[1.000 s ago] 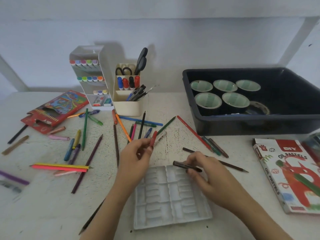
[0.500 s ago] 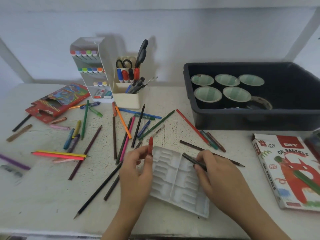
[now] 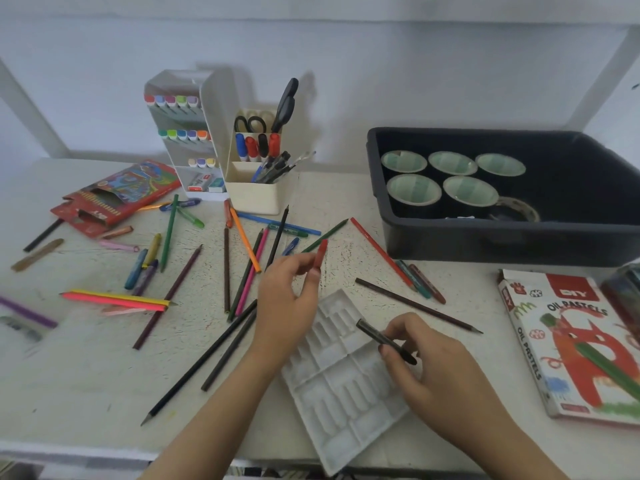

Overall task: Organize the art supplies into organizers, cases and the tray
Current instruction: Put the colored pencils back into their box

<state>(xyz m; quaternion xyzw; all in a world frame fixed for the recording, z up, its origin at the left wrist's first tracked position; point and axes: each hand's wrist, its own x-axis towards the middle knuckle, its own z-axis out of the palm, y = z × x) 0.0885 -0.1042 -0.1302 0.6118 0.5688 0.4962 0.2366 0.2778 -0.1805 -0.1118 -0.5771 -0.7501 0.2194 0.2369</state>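
Observation:
My left hand (image 3: 287, 299) pinches a short red oil pastel (image 3: 320, 253) upright above the table. My right hand (image 3: 429, 362) grips a dark brown pastel (image 3: 384, 341) over the white plastic pastel tray (image 3: 339, 386), which lies tilted at the table's front edge with its slots showing nothing in them. The oil pastels box (image 3: 575, 341) lies to the right. Several coloured pencils (image 3: 246, 244) and crayons (image 3: 138, 268) are scattered across the white table (image 3: 86, 375).
At the back stand a white marker organizer (image 3: 183, 133) and a cream pen holder (image 3: 256, 178) with scissors and markers. A red pencil case (image 3: 110, 195) lies open at the left. A dark bin (image 3: 502, 237) with tape rolls sits at the right.
The plastic tray has slid toward the front edge and turned more. My left hand lifted the red pastel up and away from the tray. My right hand moved right and down with the dark pastel.

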